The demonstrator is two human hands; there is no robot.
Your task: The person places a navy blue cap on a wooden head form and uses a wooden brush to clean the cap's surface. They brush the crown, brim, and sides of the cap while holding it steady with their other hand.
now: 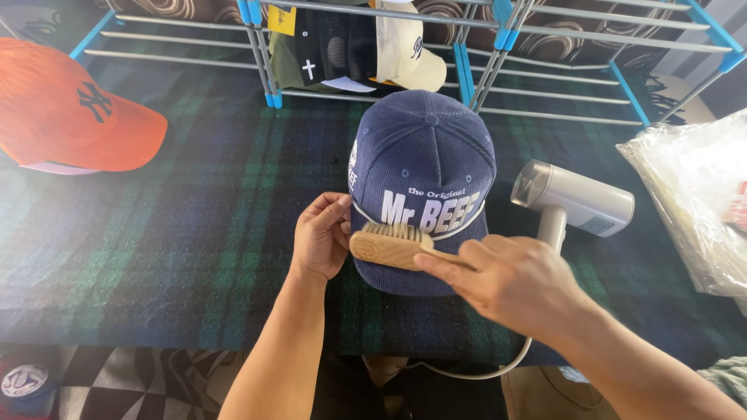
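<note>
A navy corduroy cap (424,148) with white lettering on its front sits on a dark plaid cloth (194,233), brim toward me. My left hand (320,235) grips the left edge of the brim. My right hand (506,278) holds a wooden brush (389,245) by its handle, its bristles resting across the brim just under the lettering.
A grey handheld steamer (572,201) lies right of the cap, its white cord (475,372) trailing toward me. An orange cap (70,109) lies at far left. A metal and blue rack (467,70) with more caps (366,50) stands behind. Clear plastic bags (696,194) are at right.
</note>
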